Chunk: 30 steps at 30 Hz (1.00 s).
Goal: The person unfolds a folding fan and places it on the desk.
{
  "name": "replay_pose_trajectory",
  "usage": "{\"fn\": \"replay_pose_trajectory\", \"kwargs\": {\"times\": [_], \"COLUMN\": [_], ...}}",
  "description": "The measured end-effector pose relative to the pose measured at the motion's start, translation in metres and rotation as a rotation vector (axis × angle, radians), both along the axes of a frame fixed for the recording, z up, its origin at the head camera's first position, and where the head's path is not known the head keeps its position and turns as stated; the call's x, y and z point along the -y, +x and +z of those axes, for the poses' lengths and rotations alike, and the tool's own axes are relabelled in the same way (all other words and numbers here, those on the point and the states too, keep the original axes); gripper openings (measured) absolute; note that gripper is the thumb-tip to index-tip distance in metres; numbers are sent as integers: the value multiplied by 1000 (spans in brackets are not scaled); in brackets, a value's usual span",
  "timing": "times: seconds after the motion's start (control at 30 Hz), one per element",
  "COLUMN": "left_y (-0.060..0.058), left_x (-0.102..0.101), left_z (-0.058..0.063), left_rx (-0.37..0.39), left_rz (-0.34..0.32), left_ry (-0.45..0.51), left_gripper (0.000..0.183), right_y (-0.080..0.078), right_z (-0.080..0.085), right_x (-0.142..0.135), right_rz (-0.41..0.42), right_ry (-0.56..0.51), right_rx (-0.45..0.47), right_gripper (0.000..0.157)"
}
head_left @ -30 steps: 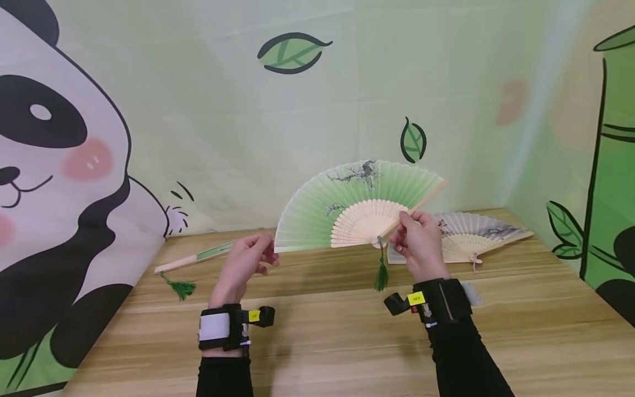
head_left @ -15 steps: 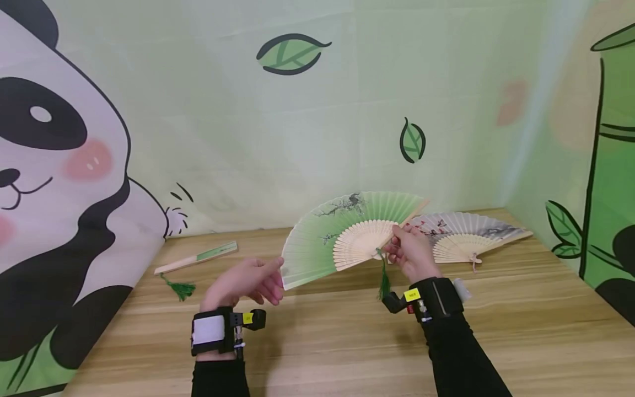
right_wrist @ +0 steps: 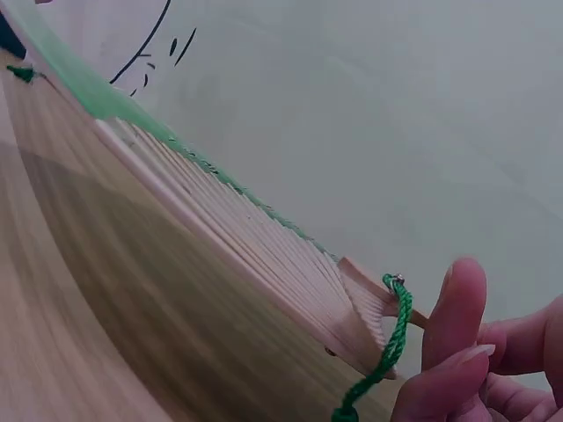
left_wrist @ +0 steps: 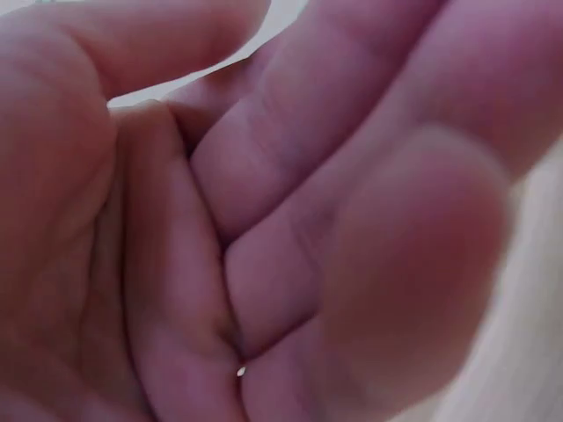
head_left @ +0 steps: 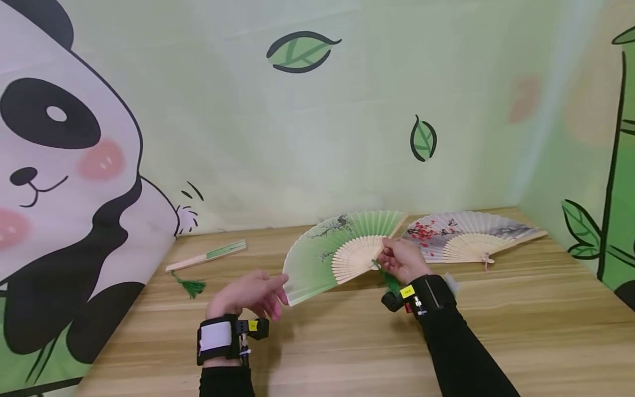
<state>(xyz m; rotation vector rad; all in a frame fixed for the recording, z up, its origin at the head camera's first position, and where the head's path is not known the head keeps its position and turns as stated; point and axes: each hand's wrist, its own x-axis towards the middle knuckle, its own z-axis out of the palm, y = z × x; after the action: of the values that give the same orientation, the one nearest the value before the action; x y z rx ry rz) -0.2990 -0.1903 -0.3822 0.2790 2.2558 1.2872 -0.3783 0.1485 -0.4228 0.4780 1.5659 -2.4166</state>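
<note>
An open green folding fan [head_left: 317, 259] with a painted bird and branches, pale wooden ribs and a green tassel is low over the wooden table in the head view. My right hand [head_left: 404, 259] pinches its right-hand outer rib near the pivot; in the right wrist view the green cord [right_wrist: 398, 325] hangs beside the thumb. At the fan's left edge, my left hand [head_left: 248, 295] holds the corner, thumb near the front and fingers below. The left wrist view shows mostly palm and bent fingers [left_wrist: 290, 149], and the contact there is hard to see.
Behind the right hand lies an open grey-white folding fan [head_left: 471, 237] with red blossoms. A closed folding fan [head_left: 208, 256] with a green tassel [head_left: 190, 286] lies at the left. A printed panda backdrop [head_left: 322, 138] stands at the table's back.
Both hands have lowered the green fan toward the table and closer to me. Its left end has tilted downward, and more of the blossom fan shows behind it.
</note>
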Motion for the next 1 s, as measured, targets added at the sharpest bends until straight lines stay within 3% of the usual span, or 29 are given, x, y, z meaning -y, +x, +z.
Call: {"fn": "replay_pose_trajectory", "kwargs": {"times": [0.4,0.73,1.0], "left_y": [-5,-6,-7], "left_x": [-5,-7,-8], "left_z": [-22,-25,-24], "left_rx": [73,95,82], "left_rz": [27,40,56], "left_ry": [-10,-55,-55], "left_gripper": [52,51,52], "right_y": [-15,-15,-12], "right_z": [-21,-27,-23], "right_x": [-4,-1,1], "right_rz": [60,91,51], "right_ry": [100,286,382], "right_rx": [18,-59,-64], "right_gripper": [12,8,8]}}
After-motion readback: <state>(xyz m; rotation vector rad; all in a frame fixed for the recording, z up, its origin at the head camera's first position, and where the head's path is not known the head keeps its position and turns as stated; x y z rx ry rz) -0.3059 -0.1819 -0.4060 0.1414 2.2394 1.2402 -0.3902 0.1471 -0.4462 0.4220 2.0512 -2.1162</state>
